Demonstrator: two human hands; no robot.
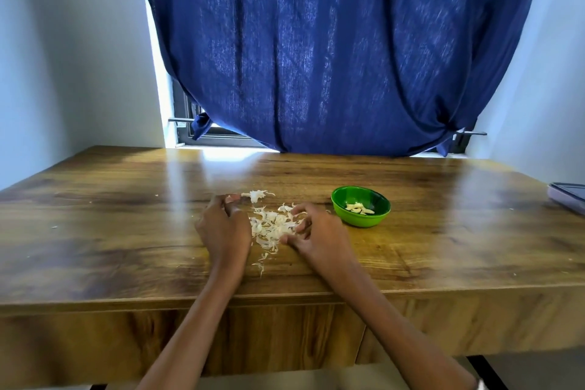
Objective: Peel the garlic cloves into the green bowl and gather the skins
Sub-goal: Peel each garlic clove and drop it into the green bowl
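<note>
The garlic skins (pixel 272 226) lie on the counter (pixel 126 231) as one loose pile between the left hand (pixel 224 228) and the right hand (pixel 316 231). Both sets of fingers are curled inward toward the pile; whether either grips skins cannot be determined. One separate clump (pixel 257 195) lies just beyond the left fingers. One green bowl (pixel 361 217), holding several peeled cloves (pixel 359 208), sits beside the right hand, outboard of it.
</note>
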